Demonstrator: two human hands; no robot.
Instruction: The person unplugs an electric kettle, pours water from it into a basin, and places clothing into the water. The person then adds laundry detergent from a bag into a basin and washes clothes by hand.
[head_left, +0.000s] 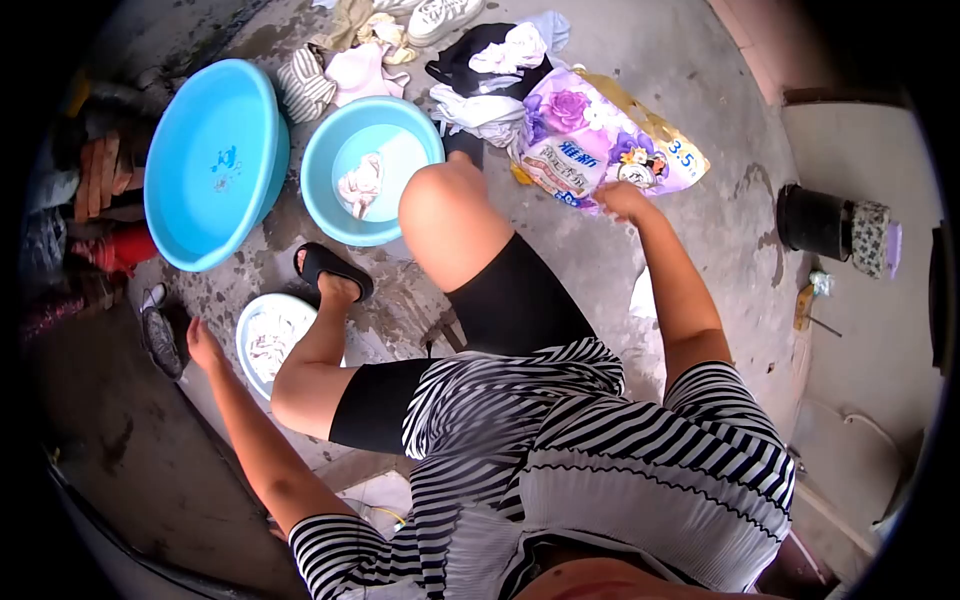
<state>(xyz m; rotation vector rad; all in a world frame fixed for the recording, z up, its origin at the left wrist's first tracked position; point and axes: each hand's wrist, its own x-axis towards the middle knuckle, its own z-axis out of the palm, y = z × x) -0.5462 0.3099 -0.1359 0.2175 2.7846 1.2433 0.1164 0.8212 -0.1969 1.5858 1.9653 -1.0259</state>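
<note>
While the right hand (622,203) is at the lower edge of the floral bag (568,112), upper right of the frame, I cannot tell whether its fingers grip; the left hand (205,345), at left, hangs loose. I'd pinch firmly, minding the clothes (480,115) alongside; bare floor (725,225) rightward gives room.

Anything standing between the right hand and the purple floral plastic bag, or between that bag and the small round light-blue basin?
Nothing visible separates the right hand from the purple floral plastic bag. Between the bag and the small round light-blue basin stand the bent right leg and crumpled pale cloth.
</note>
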